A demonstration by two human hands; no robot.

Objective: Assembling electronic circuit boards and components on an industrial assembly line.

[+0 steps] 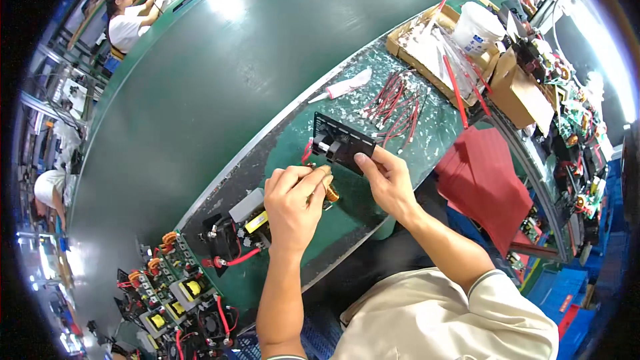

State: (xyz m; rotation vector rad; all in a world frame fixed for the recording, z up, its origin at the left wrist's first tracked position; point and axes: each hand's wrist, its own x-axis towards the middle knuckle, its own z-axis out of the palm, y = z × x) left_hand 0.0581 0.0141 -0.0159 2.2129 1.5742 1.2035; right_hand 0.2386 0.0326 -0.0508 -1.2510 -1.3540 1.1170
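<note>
My right hand (392,185) grips the edge of a black slotted panel (347,141), thumb on its face and fingers behind. Dark block-shaped parts stick out from the panel's left part. Just left of it, my left hand (293,203) is closed, its fingertips pinched beside a copper-wound coil (331,193); what they hold is hidden. Below and left of that hand lies a circuit assembly with a grey block (247,205), a yellow transformer (256,221) and a black fan (222,239). A thick red cable (243,257) runs from it.
Several circuit assemblies (177,293) crowd the lower left. Beyond the panel lie a glue tube (343,85) and red-black wires (397,103). A cardboard tray (427,60) holds a white bucket (477,29). Red sheets (481,183) hang at right. Another person (132,17) works across the wide green surface (200,80).
</note>
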